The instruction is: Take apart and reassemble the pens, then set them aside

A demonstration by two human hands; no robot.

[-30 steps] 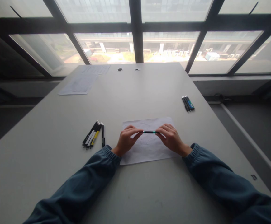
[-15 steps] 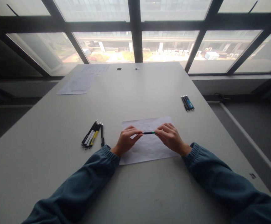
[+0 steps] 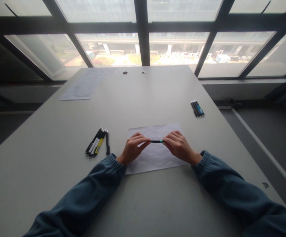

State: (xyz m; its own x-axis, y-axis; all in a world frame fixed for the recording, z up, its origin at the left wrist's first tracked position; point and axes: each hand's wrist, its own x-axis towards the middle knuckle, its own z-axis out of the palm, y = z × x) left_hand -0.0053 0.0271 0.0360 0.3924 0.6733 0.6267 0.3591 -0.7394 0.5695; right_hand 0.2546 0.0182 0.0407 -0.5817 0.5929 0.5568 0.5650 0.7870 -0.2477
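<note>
A dark pen point(image 3: 155, 141) with a green part is held level above a white sheet of paper point(image 3: 155, 161). My left hand point(image 3: 134, 146) pinches its left end between thumb and fingertips. At the other end, the green part, my right hand point(image 3: 178, 144) has its fingers closed on the pen. Both ends are hidden by the fingertips. Left of the paper lies a bunch of black, white and yellow pens point(image 3: 95, 143), with a single black pen point(image 3: 107, 143) just beside it.
Several pens point(image 3: 197, 108) lie side by side near the table's right edge. Papers point(image 3: 80, 87) rest at the far left of the white table point(image 3: 145, 98). Two round holes sit near its back edge, by the window. A small dark mark point(image 3: 265, 185) is near the right edge.
Both hands keep the same grip on the pen. The view has shifted very slightly; the pen and the other things otherwise look unchanged.
</note>
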